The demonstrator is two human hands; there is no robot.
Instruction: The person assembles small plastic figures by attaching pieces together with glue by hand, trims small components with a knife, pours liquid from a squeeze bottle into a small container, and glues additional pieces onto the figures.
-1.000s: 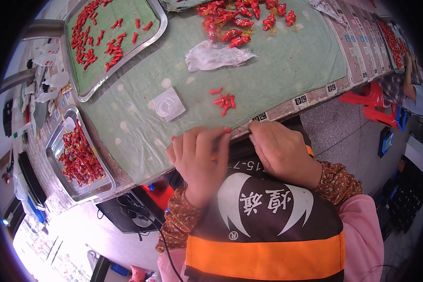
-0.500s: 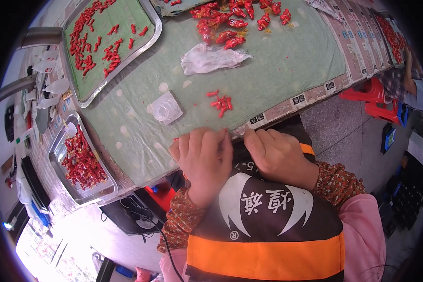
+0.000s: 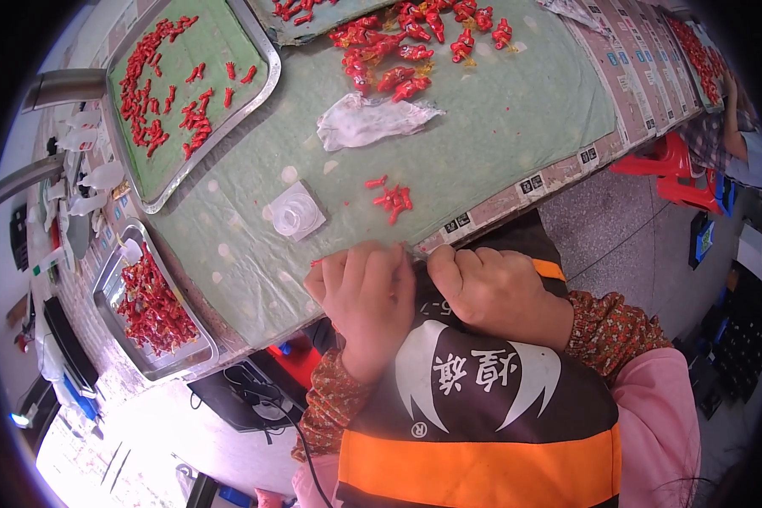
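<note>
Two hands are close together, but a small gap lies between them, at the near edge of the table (image 3: pixel 559 172). On the clock, 12 points to the far side. The left hand (image 3: pixel 360 292) has its fingers bent, with the tips turned toward the right hand (image 3: pixel 495 292). A little red tip (image 3: pixel 316 262) peeks out at its 10 o'clock side. The left hand is blurry, so one cannot tell what its finger and thumb pinch. The right hand is curled like a loose fist, its thumb is hidden, and one cannot tell what is inside.

A small pile of red bits (image 3: pixel 392 201) lies on the green cloth (image 3: pixel 499 152). It is near the left hand, at about 12 to 1 o'clock from it. From the right hand it is between 10 and 11 o'clock, and farther off. So the left hand is the nearer one. The bits in the pile point many ways. One lone red bit (image 3: pixel 376 181) lies just beside the pile, at 11 o'clock from it, and its long way runs from 8 to 2 o'clock.

A clear box (image 3: pixel 296 212) is at 11 o'clock from the left hand. A metal tray (image 3: pixel 186 360) of red bits is at 9 o'clock, well apart.
</note>
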